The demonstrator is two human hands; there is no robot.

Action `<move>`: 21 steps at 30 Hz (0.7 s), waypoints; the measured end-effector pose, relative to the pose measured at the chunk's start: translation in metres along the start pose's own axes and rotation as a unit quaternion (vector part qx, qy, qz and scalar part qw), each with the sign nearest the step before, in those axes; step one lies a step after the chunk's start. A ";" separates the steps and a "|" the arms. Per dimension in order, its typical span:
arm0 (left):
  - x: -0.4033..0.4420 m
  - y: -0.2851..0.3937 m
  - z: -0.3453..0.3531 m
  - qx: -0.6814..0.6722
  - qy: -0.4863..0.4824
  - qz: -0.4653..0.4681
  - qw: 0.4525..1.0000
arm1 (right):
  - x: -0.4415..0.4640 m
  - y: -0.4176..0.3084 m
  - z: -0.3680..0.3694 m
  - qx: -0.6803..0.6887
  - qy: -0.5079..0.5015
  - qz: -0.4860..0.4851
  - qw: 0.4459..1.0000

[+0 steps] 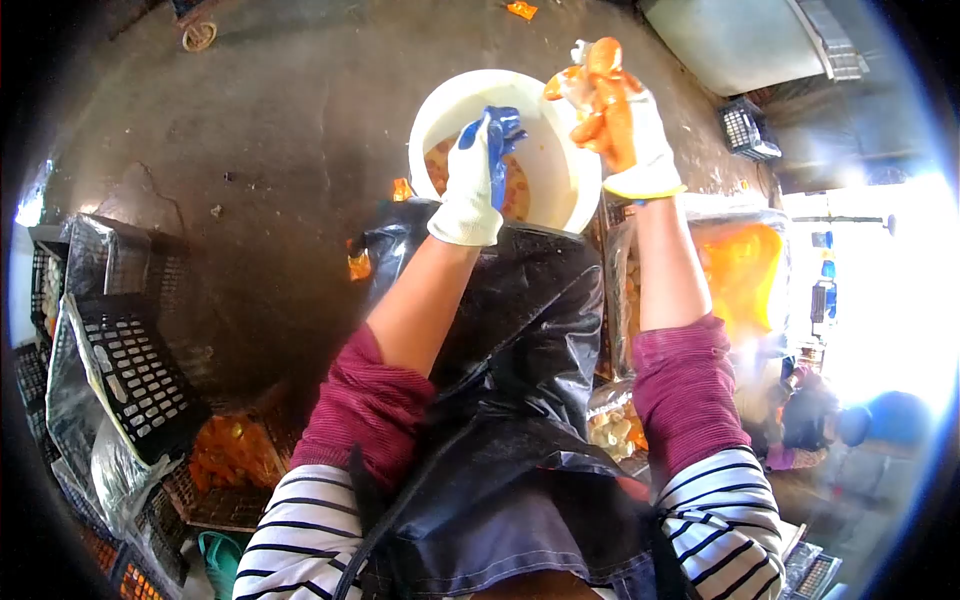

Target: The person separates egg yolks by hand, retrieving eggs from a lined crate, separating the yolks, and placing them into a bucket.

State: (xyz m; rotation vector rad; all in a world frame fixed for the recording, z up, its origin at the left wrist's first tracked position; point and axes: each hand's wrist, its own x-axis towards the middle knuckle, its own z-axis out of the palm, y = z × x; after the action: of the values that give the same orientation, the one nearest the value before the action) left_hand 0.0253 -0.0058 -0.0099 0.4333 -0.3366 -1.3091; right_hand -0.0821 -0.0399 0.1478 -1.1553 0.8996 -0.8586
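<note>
My left hand (pixel 478 170), in a white glove with a blue coated palm, is over the near side of a white bucket (pixel 428 98). Its fingers are curled closed, and what they hold, if anything, is hidden. At the bucket's right rim is my right hand (pixel 620 120), raised, in a white glove with an orange coated palm. Its fingers close around a small pale, wet-looking piece (pixel 580 52), too blurred to name. Inside the bucket, orange-brown pieces (pixel 516 190) lie low, perhaps in liquid.
Black plastic crates (pixel 135 370) lined with clear film stand at left, near a crate of orange pieces (pixel 235 455). At right is a film-lined container with bright orange contents (pixel 740 270). A black apron (pixel 500 340) covers my lap. Another person (pixel 805 410) is at far right.
</note>
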 end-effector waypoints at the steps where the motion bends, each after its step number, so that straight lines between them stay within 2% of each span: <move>1: 0.000 0.001 0.000 0.019 0.017 -0.002 1.000 | 0.000 -0.001 -0.004 -0.111 -0.026 0.026 0.993; 2: -0.002 0.003 0.003 0.038 0.033 -0.006 0.999 | 0.015 0.021 -0.030 -0.341 -0.022 0.053 0.938; 3: -0.002 0.005 0.006 0.058 0.045 -0.009 0.997 | 0.030 0.052 -0.057 -0.690 -0.038 0.067 0.720; 4: 0.007 -0.008 -0.005 0.077 0.015 0.026 0.997 | 0.032 0.081 -0.077 -0.815 -0.050 0.091 0.569; 5: 0.014 -0.019 -0.019 0.001 -0.008 0.032 0.999 | 0.027 0.098 -0.091 -0.817 -0.035 0.116 0.563; 6: 0.017 -0.015 -0.017 -0.007 0.002 0.024 1.000 | 0.023 0.095 -0.090 -0.744 0.006 0.129 0.655; 7: 0.010 -0.011 -0.015 -0.016 0.022 0.012 1.000 | 0.017 0.101 -0.097 -0.604 0.051 0.200 0.770; 8: 0.002 -0.006 -0.012 0.037 0.016 0.007 0.999 | 0.014 0.104 -0.104 -0.449 0.120 0.255 0.848; 10: 0.005 -0.008 -0.005 0.093 -0.014 0.012 0.996 | 0.009 0.094 -0.119 -0.500 0.043 0.217 0.837; 11: 0.004 -0.004 0.001 0.078 0.001 -0.014 0.997 | 0.002 0.079 -0.100 -0.513 0.062 0.208 0.831; 12: 0.006 -0.008 0.001 0.094 -0.001 -0.012 0.995 | -0.002 0.076 -0.099 -0.399 0.076 0.197 0.892; 15: -0.001 -0.006 0.001 0.167 0.002 0.008 0.986 | -0.004 0.081 -0.108 -0.330 0.054 0.145 0.931; 16: -0.003 -0.004 0.002 0.193 0.001 0.018 0.981 | -0.008 0.066 -0.093 -0.379 0.050 0.161 0.910; 19: 0.000 0.000 0.001 0.132 0.024 0.005 0.991 | -0.014 0.066 -0.101 -0.259 0.020 0.120 0.958; 20: -0.004 0.004 0.003 0.187 0.018 0.026 0.982 | -0.023 0.058 -0.099 -0.369 0.032 0.074 0.926; 21: -0.007 0.006 0.008 0.157 0.044 0.018 0.986 | -0.035 0.053 -0.100 -0.373 0.039 0.043 0.926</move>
State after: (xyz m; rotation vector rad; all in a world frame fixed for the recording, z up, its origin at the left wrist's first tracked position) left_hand 0.0254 0.0012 0.0001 0.7448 -0.4772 -1.2015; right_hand -0.1820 -0.0353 0.0849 -1.7204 1.3963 -0.4876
